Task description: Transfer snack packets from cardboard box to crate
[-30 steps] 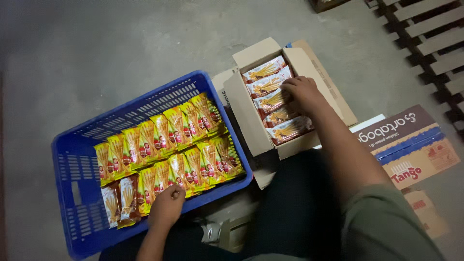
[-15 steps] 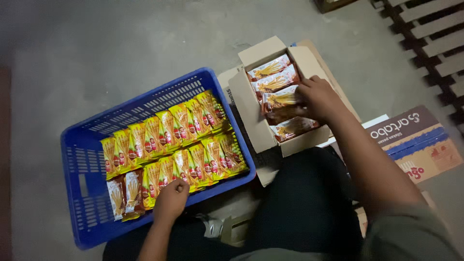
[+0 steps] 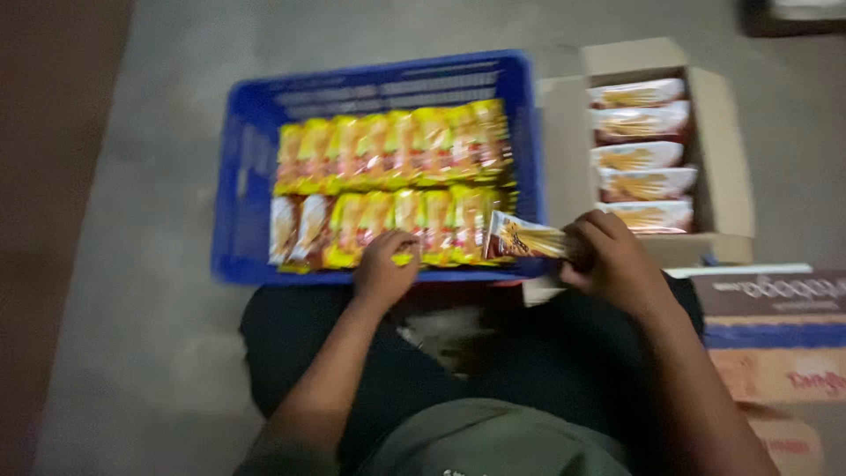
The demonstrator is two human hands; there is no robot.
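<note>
right hand [image 3: 617, 260]: fingers closed on one end of a packet [image 3: 526, 240], just right of the crate [image 3: 379, 70], by its near-right corner
packet axis: roughly level, free end pointing left toward the front row [image 3: 397, 227]
left hand [image 3: 385, 264]: fingers curled down onto the front row at the crate's near edge; resting or pinching, couldn't tell
gap: packet tip touched or overlapped the row's right end
nearer hand: right
box [image 3: 718, 167]: right of crate, more packets stacked inside

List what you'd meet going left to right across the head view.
Blue crate → left hand → packet → right hand → cardboard box
</note>
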